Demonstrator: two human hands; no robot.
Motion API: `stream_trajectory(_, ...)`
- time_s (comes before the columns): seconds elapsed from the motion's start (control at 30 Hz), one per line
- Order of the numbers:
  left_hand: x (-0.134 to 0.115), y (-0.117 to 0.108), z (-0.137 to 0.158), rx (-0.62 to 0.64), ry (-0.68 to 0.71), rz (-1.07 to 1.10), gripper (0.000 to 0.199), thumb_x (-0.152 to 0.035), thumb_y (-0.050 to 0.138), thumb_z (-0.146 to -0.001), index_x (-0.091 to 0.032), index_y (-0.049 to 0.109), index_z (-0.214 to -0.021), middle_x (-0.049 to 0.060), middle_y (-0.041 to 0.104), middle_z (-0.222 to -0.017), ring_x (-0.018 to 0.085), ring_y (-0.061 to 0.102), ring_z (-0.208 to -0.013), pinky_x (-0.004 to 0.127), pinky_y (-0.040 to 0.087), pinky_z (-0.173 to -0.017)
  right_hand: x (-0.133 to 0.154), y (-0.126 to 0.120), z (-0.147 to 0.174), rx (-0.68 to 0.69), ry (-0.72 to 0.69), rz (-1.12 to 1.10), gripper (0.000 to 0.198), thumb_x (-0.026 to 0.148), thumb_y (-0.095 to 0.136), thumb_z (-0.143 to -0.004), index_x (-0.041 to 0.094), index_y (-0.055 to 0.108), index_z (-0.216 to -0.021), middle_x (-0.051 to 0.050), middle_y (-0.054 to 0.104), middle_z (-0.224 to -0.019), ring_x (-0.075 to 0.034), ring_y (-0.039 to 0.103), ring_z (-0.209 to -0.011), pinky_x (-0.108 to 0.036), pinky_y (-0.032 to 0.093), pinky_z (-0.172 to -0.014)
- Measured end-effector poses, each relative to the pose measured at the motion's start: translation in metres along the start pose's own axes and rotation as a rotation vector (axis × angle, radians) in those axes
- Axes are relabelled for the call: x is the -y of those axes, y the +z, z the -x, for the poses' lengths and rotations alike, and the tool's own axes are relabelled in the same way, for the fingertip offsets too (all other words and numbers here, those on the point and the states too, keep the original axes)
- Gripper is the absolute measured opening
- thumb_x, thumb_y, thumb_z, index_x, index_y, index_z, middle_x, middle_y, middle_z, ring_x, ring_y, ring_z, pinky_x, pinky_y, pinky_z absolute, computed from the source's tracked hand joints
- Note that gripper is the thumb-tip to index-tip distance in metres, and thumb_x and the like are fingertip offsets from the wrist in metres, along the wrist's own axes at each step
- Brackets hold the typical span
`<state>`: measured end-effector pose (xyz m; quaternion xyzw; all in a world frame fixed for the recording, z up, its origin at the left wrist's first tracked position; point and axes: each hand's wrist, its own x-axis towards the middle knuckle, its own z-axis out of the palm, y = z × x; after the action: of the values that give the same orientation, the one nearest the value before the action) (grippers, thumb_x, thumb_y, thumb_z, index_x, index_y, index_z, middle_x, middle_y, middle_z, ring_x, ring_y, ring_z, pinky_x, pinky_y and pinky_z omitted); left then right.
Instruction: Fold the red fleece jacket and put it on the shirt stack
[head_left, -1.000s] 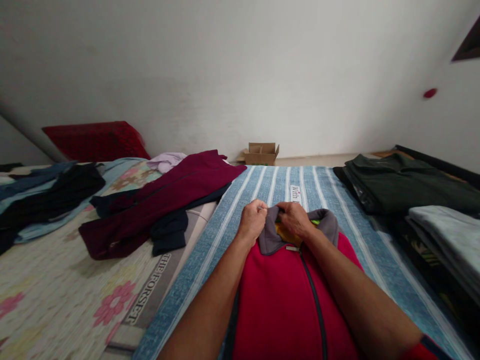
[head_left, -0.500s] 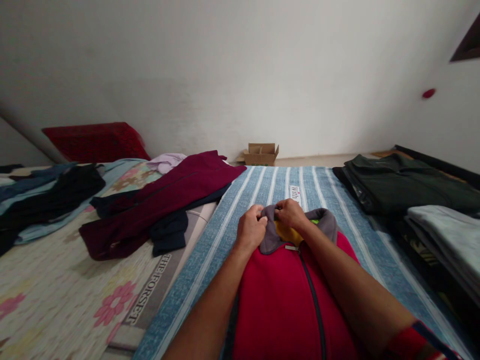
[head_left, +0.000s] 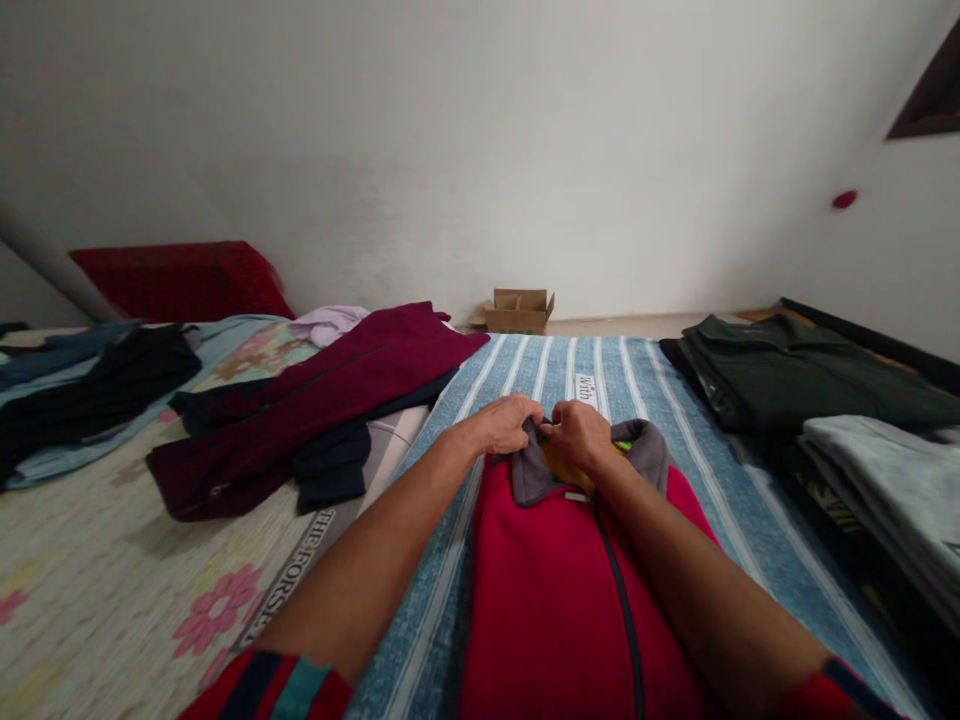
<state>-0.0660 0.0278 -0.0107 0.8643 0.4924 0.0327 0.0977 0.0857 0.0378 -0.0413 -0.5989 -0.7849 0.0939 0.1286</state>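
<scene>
A red zip-up jacket with a dark zip lies front up before me on the blue striped bedding. Its grey collar shows a yellow lining inside. My left hand pinches the collar's upper left edge, fingers closed. Close beside it, my right hand is also closed on the collar, near its back middle. The fingertips of both hands almost meet, and the cloth between them is partly hidden. A pale zip pull rests at the top of the zip.
Left of the jacket, a maroon garment lies over dark navy clothing. Further left are black clothes. Folded dark green clothing and a light grey garment are stacked at right. A cardboard box stands by the wall.
My left hand has moved up and slightly right along the collar, nearer my right hand. My left forearm has swung so its striped sleeve shows. The right hand stays on the collar.
</scene>
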Motion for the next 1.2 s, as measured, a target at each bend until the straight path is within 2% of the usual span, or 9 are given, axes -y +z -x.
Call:
stream_trajectory(0.1, 0.0, -0.002, -0.006, 0.088, -0.086, 0.027, 0.04, -0.008, 0.051, -0.057, -0.018, 0.065, -0.093, 0.002, 0.066, -0.084, 0.018, 0.058, -0.078, 0.022, 0.043, -0.064, -0.001, -0.01, 0.009, -0.046, -0.073, 0.032, 0.033, 0.045, 0.05, -0.084, 0.019, 0.067, -0.093, -0.01, 0.067, -0.096, -0.023, 0.062, -0.088, -0.027, 0.04, -0.064)
stream_trajectory(0.27, 0.004, -0.006, -0.018, 0.186, -0.093, 0.142, 0.04, -0.008, 0.054, -0.052, -0.023, 0.071, -0.085, -0.001, 0.068, -0.077, 0.017, 0.057, -0.069, 0.021, 0.039, -0.058, 0.001, -0.018, 0.027, 0.29, -0.161, -0.091, 0.036, 0.051, 0.053, -0.079, 0.019, 0.07, -0.077, -0.007, 0.066, -0.072, -0.02, 0.061, -0.068, -0.026, 0.036, -0.055)
stream_trajectory(0.37, 0.008, -0.007, -0.026, 0.267, -0.121, 0.156, 0.038, -0.005, 0.051, -0.048, -0.025, 0.072, -0.073, -0.003, 0.065, -0.062, 0.015, 0.053, -0.059, 0.021, 0.036, -0.054, 0.0, -0.013, 0.033, 0.34, -0.122, -0.134, 0.038, 0.055, 0.058, -0.074, 0.018, 0.069, -0.073, -0.006, 0.064, -0.068, -0.019, 0.059, -0.062, -0.026, 0.034, -0.052)
stream_trajectory(0.47, 0.01, -0.009, -0.031, 0.313, -0.186, 0.15, 0.03, -0.006, 0.053, -0.045, -0.025, 0.071, -0.061, -0.006, 0.056, -0.046, 0.014, 0.048, -0.051, 0.022, 0.034, -0.052, -0.003, -0.009, 0.033, 0.387, -0.079, -0.193, 0.033, 0.05, 0.063, -0.07, 0.017, 0.065, -0.066, -0.003, 0.057, -0.06, -0.015, 0.053, -0.055, -0.024, 0.031, -0.048)
stream_trajectory(0.6, 0.013, -0.007, -0.035, 0.307, -0.249, 0.136, 0.014, -0.01, 0.057, -0.046, -0.022, 0.065, -0.048, -0.005, 0.049, -0.039, 0.014, 0.044, -0.048, 0.023, 0.034, -0.051, -0.007, -0.006, 0.031, 0.471, -0.104, -0.35, 0.017, 0.028, 0.065, -0.068, 0.016, 0.058, -0.059, 0.005, 0.043, -0.051, -0.008, 0.037, -0.046, -0.022, 0.023, -0.043)
stream_trajectory(0.73, 0.016, -0.003, -0.037, 0.319, -0.256, 0.087, 0.007, -0.016, 0.058, -0.049, -0.021, 0.063, -0.047, -0.003, 0.049, -0.041, 0.015, 0.046, -0.05, 0.025, 0.036, -0.053, -0.011, -0.003, 0.031, 0.519, -0.11, -0.472, 0.017, 0.02, 0.062, -0.067, 0.015, 0.051, -0.055, 0.007, 0.035, -0.05, -0.005, 0.027, -0.044, -0.022, 0.018, -0.041)
stream_trajectory(0.9, 0.012, 0.001, -0.042, 0.318, -0.243, -0.022, 0.003, -0.02, 0.059, -0.05, -0.02, 0.061, -0.048, 0.001, 0.055, -0.048, 0.021, 0.054, -0.063, 0.027, 0.04, -0.059, -0.01, -0.004, 0.032, 0.509, -0.1, -0.441, 0.019, 0.02, 0.062, -0.069, 0.016, 0.049, -0.055, 0.008, 0.033, -0.048, -0.005, 0.026, -0.043, -0.022, 0.017, -0.04)
stream_trajectory(1.07, 0.005, 0.005, -0.047, 0.279, -0.278, 0.006, 0.017, -0.014, 0.059, -0.045, -0.02, 0.049, -0.034, 0.004, 0.052, -0.043, 0.024, 0.056, -0.067, 0.028, 0.04, -0.061, -0.007, -0.01, 0.034, 0.528, -0.112, -0.405, 0.02, 0.021, 0.065, -0.069, 0.015, 0.052, -0.055, 0.007, 0.036, -0.047, -0.006, 0.031, -0.043, -0.021, 0.02, -0.04)
stream_trajectory(1.2, 0.011, 0.006, -0.04, 0.234, -0.283, 0.082, 0.007, -0.014, 0.055, -0.047, -0.019, 0.058, -0.044, 0.001, 0.056, -0.048, 0.019, 0.055, -0.062, 0.025, 0.039, -0.057, -0.01, -0.007, 0.031, 0.52, -0.12, -0.375, 0.019, 0.027, 0.066, -0.07, 0.015, 0.057, -0.059, 0.007, 0.039, -0.047, -0.006, 0.034, -0.043, -0.021, 0.022, -0.04)
